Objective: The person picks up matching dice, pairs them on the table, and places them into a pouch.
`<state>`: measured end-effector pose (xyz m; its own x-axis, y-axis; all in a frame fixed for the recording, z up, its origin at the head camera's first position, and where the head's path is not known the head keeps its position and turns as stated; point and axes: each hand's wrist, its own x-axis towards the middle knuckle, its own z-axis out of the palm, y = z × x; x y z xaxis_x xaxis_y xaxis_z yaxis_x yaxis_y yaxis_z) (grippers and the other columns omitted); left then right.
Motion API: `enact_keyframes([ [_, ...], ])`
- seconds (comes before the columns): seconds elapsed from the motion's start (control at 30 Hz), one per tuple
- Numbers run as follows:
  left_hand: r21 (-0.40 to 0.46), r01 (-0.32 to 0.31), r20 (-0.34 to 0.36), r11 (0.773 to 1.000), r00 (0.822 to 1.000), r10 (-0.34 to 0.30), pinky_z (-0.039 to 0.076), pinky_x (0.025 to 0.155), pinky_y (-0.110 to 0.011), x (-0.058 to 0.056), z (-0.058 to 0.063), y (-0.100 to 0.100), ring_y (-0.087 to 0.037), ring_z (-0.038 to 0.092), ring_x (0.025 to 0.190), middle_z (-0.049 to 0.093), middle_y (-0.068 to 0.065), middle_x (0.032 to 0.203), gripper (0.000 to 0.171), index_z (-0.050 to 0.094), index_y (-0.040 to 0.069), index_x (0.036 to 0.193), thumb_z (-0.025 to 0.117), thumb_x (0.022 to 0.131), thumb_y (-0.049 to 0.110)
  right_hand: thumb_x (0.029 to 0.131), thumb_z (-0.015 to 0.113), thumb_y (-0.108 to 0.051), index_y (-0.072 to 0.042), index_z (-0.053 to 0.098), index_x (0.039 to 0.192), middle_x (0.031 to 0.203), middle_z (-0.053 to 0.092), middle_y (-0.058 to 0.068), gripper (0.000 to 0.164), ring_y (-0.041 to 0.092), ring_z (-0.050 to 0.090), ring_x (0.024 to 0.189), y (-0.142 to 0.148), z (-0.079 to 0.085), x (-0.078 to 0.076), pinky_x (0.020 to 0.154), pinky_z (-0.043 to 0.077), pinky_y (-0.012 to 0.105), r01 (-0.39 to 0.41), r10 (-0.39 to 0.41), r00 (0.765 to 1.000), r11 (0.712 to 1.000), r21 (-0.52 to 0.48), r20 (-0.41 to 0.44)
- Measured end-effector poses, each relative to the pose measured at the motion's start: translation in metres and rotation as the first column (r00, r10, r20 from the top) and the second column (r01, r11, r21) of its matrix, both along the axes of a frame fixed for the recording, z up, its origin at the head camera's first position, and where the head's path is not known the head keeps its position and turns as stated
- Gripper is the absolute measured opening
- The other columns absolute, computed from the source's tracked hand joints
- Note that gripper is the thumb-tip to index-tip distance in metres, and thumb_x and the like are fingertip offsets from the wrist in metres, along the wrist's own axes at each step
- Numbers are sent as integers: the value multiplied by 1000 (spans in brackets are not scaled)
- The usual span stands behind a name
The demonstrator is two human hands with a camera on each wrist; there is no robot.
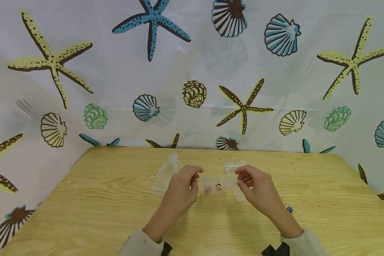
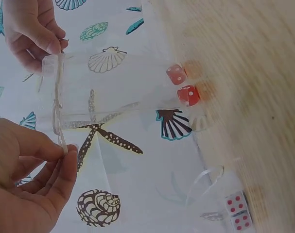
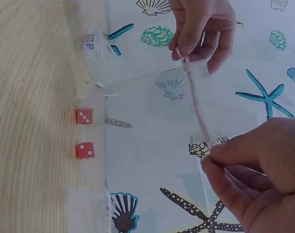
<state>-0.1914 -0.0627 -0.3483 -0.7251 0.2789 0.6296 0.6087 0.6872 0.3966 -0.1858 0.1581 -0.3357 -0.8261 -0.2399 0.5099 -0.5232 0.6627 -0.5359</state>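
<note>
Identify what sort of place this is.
Probably a makeshift indoor recording booth: a wood-grain tabletop with white cloth, printed with seashells and starfish, hung behind it and at both sides, plus dark wrist-worn gear.

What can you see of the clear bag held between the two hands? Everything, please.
The bag is colourless and see-through, film or sheer fabric. A pale drawstring runs along its mouth, the left hand and right hand pinching at opposite ends. Two red dice with white pips sit side by side inside, at the far end from the mouth. It's held over the wood-look table; whether its base touches is unclear.
</note>
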Motion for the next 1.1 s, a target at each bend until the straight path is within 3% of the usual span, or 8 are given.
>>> enact_keyframes([
  [0.23,-106,-57,81,993,995,66,42,55,-21,2,3,-6,-15,53,65,60,-10,88,27,67,1,100,58,79,-15,80,67,7,-4,66,89,74,63,2,15,9,59,65,5,1,-1,59,51,20,24,-26,999,999,35,43],
  [0.47,-158,-117,56,980,990,127,46,56,-23,2,8,-8,-17,56,66,61,-9,85,23,68,1,95,61,78,-12,82,63,7,-6,68,87,74,63,0,14,6,53,61,14,5,0,56,47,21,43,-47,995,998,41,88],
  [0.77,-142,-154,69,978,984,165,47,58,-26,0,16,-18,-16,55,65,62,-9,81,19,69,2,90,61,78,-10,83,62,5,-5,68,89,75,63,3,13,10,55,64,30,16,2,57,47,22,68,-74,985,997,47,156],
  [1.1,-98,-147,94,984,983,157,46,59,-28,0,21,-25,-16,54,65,61,-8,80,20,69,1,89,57,79,-11,84,62,5,-5,68,90,77,64,4,12,9,55,64,34,23,3,57,47,22,65,-74,983,996,55,169],
])
